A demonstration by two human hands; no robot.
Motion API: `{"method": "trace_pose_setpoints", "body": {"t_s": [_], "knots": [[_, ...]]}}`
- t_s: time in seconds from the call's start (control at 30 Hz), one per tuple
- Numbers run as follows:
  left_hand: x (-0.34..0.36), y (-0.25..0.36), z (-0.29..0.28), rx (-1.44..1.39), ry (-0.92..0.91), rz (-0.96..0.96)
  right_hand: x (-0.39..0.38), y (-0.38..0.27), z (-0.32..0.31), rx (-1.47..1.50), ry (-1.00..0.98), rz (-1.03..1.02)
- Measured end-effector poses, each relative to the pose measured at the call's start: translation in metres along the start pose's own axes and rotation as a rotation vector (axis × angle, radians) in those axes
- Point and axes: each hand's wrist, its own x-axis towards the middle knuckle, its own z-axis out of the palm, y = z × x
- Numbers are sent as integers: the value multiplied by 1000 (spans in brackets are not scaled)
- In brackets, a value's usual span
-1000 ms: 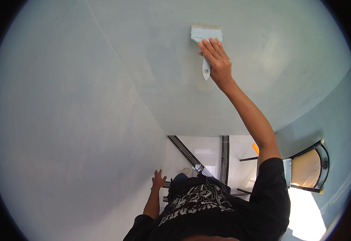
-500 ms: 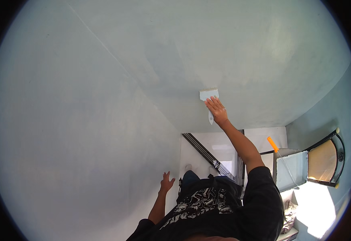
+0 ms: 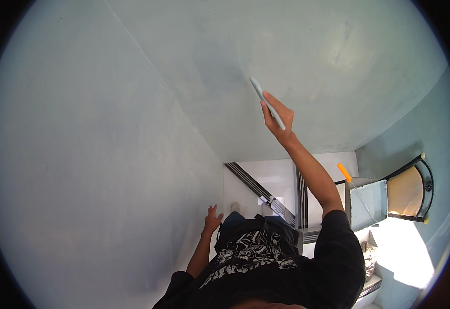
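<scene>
A paintbrush [image 3: 269,104] with a pale handle is gripped in my right hand [image 3: 280,117], raised in front of the pale blue-green wall [image 3: 307,62]. The brush is turned edge-on, its head pointing up and to the left. Whether its tip touches the wall I cannot tell. Down by my left side, my left hand [image 3: 213,219] holds nothing, its fingers apart, near the left wall [image 3: 106,170]. Darker and lighter patches show on the wall ahead, close to the brush.
To the right, a paint tray [image 3: 368,206] with light paint rests by a chair [image 3: 407,191] with a tan back. A roller with an orange handle [image 3: 344,172] lies across the tray. Dark striped bands [image 3: 258,189] cross the white floor [image 3: 276,172]. Sunlight falls at lower right.
My right hand has moved up the wall and turned the brush from flat to edge-on. The view has shifted slightly. My left hand keeps about the same pose.
</scene>
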Motion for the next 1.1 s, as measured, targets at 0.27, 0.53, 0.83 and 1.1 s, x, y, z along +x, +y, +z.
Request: {"method": "trace_pose_setpoints", "body": {"t_s": [0.27,0.53,0.83,1.1], "knots": [[21,12,5,13,24,69,84,-20,50,56,256,-107],[5,-4,1,-19,43,-14,-83,38,56,-158,-25,-3],[13,-8,6,9,-41,13,-266,62,-45,-372,-670,690],[38,-13,16,130,-322,-23,-238,27,-119,-149,-240,872]]}}
